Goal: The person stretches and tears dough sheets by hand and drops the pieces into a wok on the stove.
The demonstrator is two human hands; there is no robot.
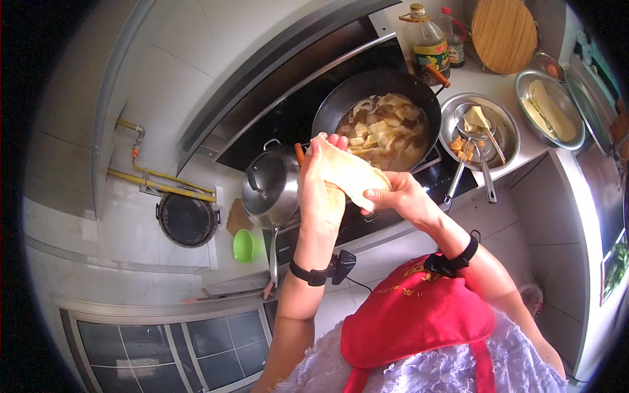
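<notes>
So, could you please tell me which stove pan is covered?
The silver metal pan, with its dark glass lid; the round black wok is open, its food showing.

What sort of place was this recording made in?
A kitchen, probably a home one. A large round black wok and a shiny silver metal pot with a lid stand on a flat black stove.

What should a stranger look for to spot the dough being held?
Find the large, round, black wok. Nearer the camera, between the person's left hand and right hand, is a long, pale dough sheet. Unlike the smaller pale pieces in the wok's brown broth, it is held up, out of the liquid.
</notes>
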